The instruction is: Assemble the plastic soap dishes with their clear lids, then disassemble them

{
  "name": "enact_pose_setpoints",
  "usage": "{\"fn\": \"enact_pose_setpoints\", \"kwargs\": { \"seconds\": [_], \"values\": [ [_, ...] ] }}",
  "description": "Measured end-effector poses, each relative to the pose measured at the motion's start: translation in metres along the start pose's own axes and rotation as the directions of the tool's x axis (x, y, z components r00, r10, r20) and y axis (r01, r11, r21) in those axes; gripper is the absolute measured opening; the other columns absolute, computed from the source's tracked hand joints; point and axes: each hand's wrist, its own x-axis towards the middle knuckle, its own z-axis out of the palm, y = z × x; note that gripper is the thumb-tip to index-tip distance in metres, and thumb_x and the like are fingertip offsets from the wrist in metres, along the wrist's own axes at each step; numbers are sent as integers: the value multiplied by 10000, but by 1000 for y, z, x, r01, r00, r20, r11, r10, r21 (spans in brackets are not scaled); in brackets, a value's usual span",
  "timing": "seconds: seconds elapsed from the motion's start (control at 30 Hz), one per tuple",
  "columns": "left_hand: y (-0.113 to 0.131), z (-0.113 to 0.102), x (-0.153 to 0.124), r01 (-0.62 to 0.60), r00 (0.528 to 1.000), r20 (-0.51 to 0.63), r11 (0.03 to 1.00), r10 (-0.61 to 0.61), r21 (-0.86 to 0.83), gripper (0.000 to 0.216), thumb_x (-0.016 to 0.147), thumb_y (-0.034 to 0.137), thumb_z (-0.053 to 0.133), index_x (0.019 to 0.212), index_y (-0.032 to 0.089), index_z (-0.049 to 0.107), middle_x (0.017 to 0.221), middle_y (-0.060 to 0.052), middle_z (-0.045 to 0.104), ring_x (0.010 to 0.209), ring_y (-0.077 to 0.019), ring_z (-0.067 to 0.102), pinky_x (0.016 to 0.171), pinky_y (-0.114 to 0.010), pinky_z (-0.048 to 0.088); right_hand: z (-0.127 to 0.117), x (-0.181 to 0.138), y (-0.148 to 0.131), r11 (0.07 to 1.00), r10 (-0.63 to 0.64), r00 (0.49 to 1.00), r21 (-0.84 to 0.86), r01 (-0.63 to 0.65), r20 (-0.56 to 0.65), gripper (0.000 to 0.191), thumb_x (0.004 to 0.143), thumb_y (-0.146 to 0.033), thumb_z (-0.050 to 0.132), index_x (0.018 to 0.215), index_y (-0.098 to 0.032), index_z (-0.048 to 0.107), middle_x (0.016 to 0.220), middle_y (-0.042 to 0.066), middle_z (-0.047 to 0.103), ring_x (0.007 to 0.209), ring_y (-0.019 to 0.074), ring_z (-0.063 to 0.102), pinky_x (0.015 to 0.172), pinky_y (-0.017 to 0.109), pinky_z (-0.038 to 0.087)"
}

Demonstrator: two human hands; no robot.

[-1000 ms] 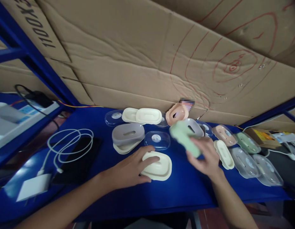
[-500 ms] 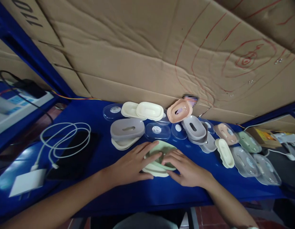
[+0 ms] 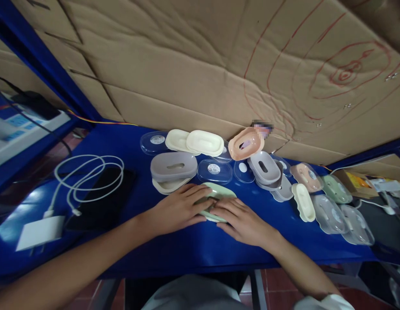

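A pale green oval tray (image 3: 219, 190) lies on a cream oval tray on the blue table (image 3: 193, 245), near the front middle. My left hand (image 3: 180, 209) lies flat over its left side, fingers stretched out. From the right, my right hand (image 3: 240, 220) presses flat on it too, fingers spread. Both hands hide most of the cream tray underneath.
Behind the hands lie a grey tray on a cream one (image 3: 173, 166), two cream trays (image 3: 203, 142), clear lids (image 3: 215, 171), a pink tray (image 3: 245, 143) and a grey tray (image 3: 265, 167). More trays and lids (image 3: 329, 211) lie right. A phone (image 3: 101, 199) with white cable (image 3: 86, 176) lies left. Cardboard (image 3: 200, 64) stands behind.
My right hand brought the green tray over from the right and set it on the cream tray under my left hand. Both hands now press down on the stack.
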Motion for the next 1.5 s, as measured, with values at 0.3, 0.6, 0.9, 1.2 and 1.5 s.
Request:
{"fn": "enact_pose_setpoints", "kwargs": {
  "seconds": [0.3, 0.6, 0.9, 1.2, 1.5],
  "values": [
    [1, -3, 3, 6, 1000, 27, 991, -10, 132, 290, 1042, 336, 654, 1292, 188, 640, 1289, -102, 709, 1232, -283, 644, 1093, -452, 453, 19, -2, -3, 964, -103, 991, -254, 77, -91, 512, 1040, -62, 501, 1549, -107, 527, 1521, 145, 638, 1471, 267, 566, 1264, 483, 485],
    [4, -6, 3, 2, 997, 72, 991, -12, 132, 303, 988, 373, 724, 1234, 211, 651, 1252, -81, 700, 1190, -280, 634, 1052, -434, 444, 13, 5, 21, 983, 70, 932, -136, -126, -355, 286, 1084, -245, 564, 1336, -199, 691, 1320, 86, 769, 1231, 235, 716, 1031, 400, 584],
    [5, -10, 3, -30, 996, 87, 994, 21, 104, 250, 1013, 352, 682, 1222, 215, 658, 1235, -71, 707, 1163, -265, 654, 992, -409, 467, -2, -6, 57, 785, 574, 733, -8, -619, -366, 255, 1065, -337, 567, 1089, -202, 782, 1033, 81, 797, 897, 246, 712, 831, 377, 554],
    [4, -9, -1, -21, 1000, -8, 997, 22, 71, 500, 973, 428, 747, 1404, 230, 589, 1324, -100, 672, 1122, -282, 676, 1007, -430, 527, -38, -14, 44, 421, 813, 521, 882, -214, -261, 261, 946, -495, 760, 971, -241, 701, 805, -14, 658, 641, 120, 511, 613, 264, 410],
    [-2, -9, 2, 59, 969, -245, 991, -29, 117, 380, 1054, 282, 620, 1423, 210, 562, 1476, -188, 579, 1393, -342, 571, 1056, -491, 573, -24, -1, 30, -15, 638, 751, 978, -210, 171, 296, 976, -508, 702, 1040, -227, 632, 780, -27, 604, 570, 96, 439, 574, 256, 395]
  ]
}}
